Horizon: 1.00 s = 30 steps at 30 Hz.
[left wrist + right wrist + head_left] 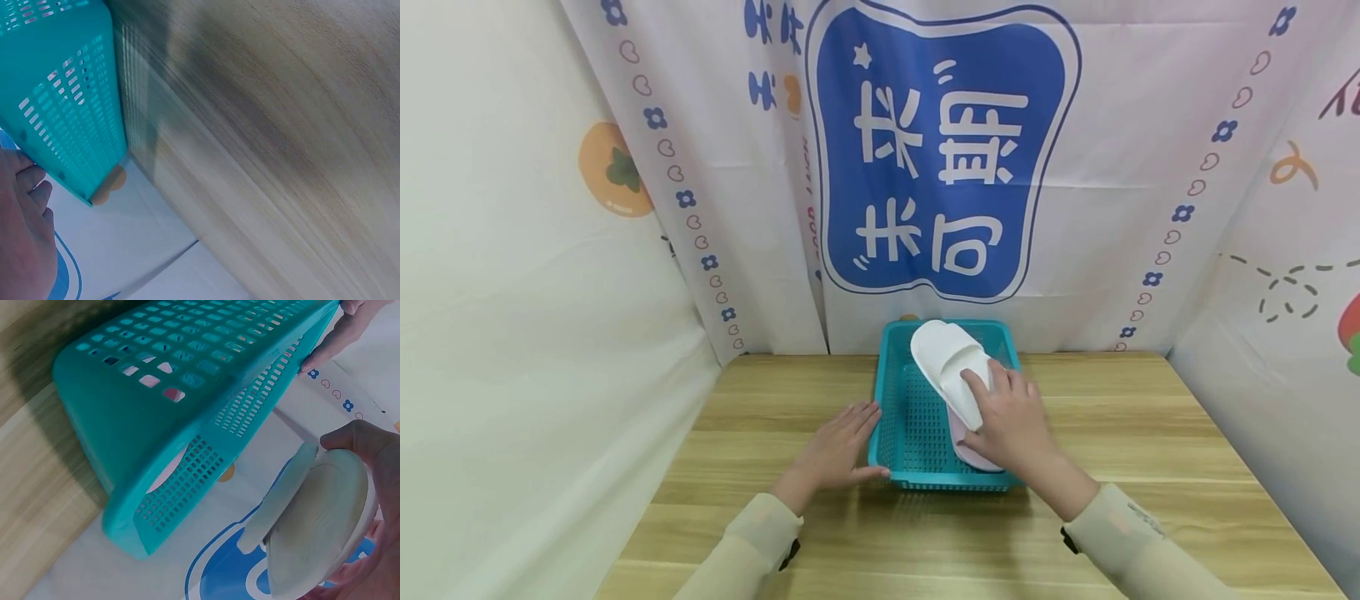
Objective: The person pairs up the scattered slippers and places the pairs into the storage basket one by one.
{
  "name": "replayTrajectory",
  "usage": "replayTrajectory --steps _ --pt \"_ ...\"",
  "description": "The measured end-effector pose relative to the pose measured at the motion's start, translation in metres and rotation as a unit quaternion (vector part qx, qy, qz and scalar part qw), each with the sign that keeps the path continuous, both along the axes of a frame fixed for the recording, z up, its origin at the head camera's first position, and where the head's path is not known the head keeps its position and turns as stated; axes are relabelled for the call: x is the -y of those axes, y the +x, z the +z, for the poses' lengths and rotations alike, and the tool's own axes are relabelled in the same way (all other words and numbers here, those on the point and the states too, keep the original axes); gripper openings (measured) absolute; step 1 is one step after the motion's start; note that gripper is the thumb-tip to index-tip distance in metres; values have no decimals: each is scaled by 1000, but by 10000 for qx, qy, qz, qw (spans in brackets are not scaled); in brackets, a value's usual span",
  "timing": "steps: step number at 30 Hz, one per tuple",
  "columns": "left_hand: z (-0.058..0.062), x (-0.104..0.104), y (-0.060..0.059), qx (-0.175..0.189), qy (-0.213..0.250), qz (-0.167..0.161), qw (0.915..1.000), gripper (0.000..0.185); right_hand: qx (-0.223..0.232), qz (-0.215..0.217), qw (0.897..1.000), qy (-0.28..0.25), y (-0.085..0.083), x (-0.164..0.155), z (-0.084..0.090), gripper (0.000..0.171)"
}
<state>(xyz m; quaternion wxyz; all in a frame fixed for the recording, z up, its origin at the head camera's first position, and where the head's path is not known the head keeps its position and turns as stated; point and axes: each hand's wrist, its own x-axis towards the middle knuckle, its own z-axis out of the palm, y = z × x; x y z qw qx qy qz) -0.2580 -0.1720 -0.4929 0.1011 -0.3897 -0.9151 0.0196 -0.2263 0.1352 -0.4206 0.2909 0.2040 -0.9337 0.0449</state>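
A teal plastic basket (880, 400) stands on the wooden table (1150, 433) near the back curtain. My right hand (1009, 414) grips a white slipper (943, 354) over the basket's right half, toe pointing away from me. Under it a pink slipper (961, 442) lies in the basket. In the right wrist view the white slipper (319, 519) shows its sole, held between my thumb and fingers, beside the basket (187, 394). My left hand (838, 454) rests flat against the basket's front left corner, fingers straight along the left wall. The left wrist view shows that wall (62, 106) and my left hand (25, 244).
Printed curtains close off the back and both sides; a blue sign hangs behind the basket. Bare tabletop lies left and right of the basket and in front of it.
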Motion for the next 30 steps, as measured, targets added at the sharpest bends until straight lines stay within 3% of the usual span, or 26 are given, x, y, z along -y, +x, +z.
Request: replayTrajectory --steps 7,15,30 --pt "-3 1 -1 -15 5 21 10000 96 364 -335 9987 -91 -3 9 0 85" --pt "-2 0 0 15 -14 55 10000 96 343 -470 9978 -312 -8 19 -1 77" --pt "-1 0 0 -27 37 -1 10000 97 1042 -837 9901 -432 -15 35 2 83"
